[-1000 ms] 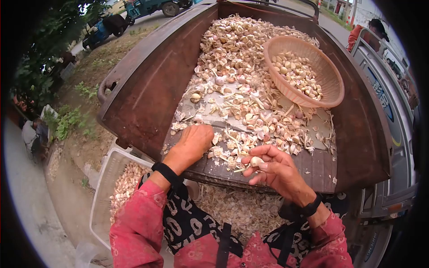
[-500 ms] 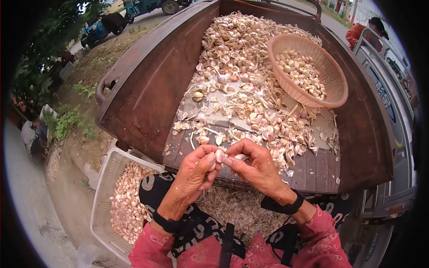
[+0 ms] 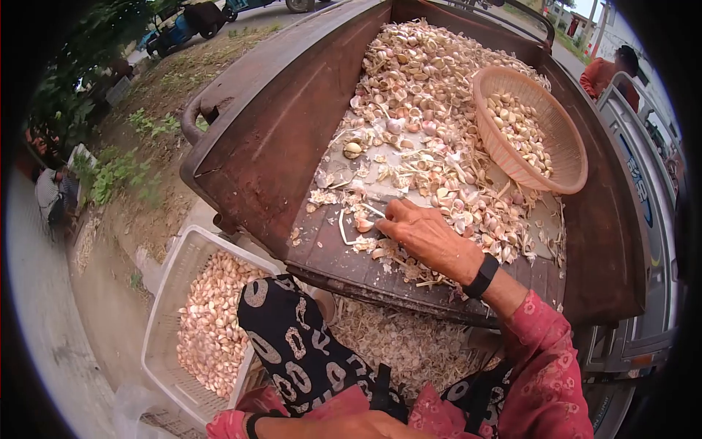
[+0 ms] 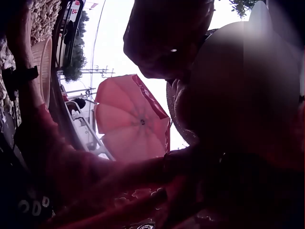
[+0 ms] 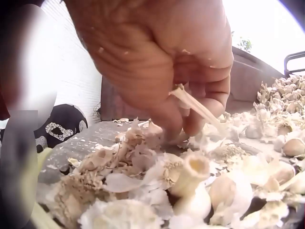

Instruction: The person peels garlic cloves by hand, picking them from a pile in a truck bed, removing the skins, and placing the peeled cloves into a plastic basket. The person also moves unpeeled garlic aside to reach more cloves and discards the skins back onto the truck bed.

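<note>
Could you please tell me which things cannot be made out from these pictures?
Whether the right hand holds anything: its back hides the grip in the head view; garlic skins partly cover its fingers in the right wrist view.
The left hand's fingers: cut off by the head view's bottom edge; the left wrist view is too dark.
Lettering on the vehicle: blurred in the head view.
</note>
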The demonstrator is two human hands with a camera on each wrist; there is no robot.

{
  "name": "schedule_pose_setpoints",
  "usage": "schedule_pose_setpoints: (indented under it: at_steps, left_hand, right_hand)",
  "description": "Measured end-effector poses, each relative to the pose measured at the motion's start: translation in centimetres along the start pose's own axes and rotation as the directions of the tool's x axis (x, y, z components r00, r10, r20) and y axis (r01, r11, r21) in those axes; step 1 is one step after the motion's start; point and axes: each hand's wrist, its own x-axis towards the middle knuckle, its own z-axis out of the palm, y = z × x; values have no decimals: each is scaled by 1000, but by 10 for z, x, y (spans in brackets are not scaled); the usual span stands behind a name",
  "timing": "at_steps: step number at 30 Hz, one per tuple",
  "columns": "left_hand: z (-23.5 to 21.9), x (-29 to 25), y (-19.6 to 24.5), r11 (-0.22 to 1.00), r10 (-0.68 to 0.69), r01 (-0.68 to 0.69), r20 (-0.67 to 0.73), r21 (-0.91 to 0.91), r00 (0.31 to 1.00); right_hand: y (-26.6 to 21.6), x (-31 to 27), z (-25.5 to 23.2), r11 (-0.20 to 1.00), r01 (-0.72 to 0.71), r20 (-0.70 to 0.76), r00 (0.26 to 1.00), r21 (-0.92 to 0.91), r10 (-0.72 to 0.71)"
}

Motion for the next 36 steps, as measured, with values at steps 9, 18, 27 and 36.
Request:
schedule_pose_setpoints:
  at_steps: [9,18,27,36]
  left_hand:
    - [6,-8,-12,964,264,-265,48,21,963]
    - [11,-4,-13,942,316,-330,-180,-56,932]
    - [-80,-17,-24,972,132,-234,-776,-20,616]
    - [-113,-23,-22,991,128,-102,-844,88,521]
  right_hand:
    - [17,2,12,974,-75,-93,991,214,96]
    - [0,-33,-16,-287,-182,292,866,940,406]
    - [-143,-73,-92,-448,465,-369,884,763,288]
    - [-175,-86,-124,-600,606,-543,778,521,315]
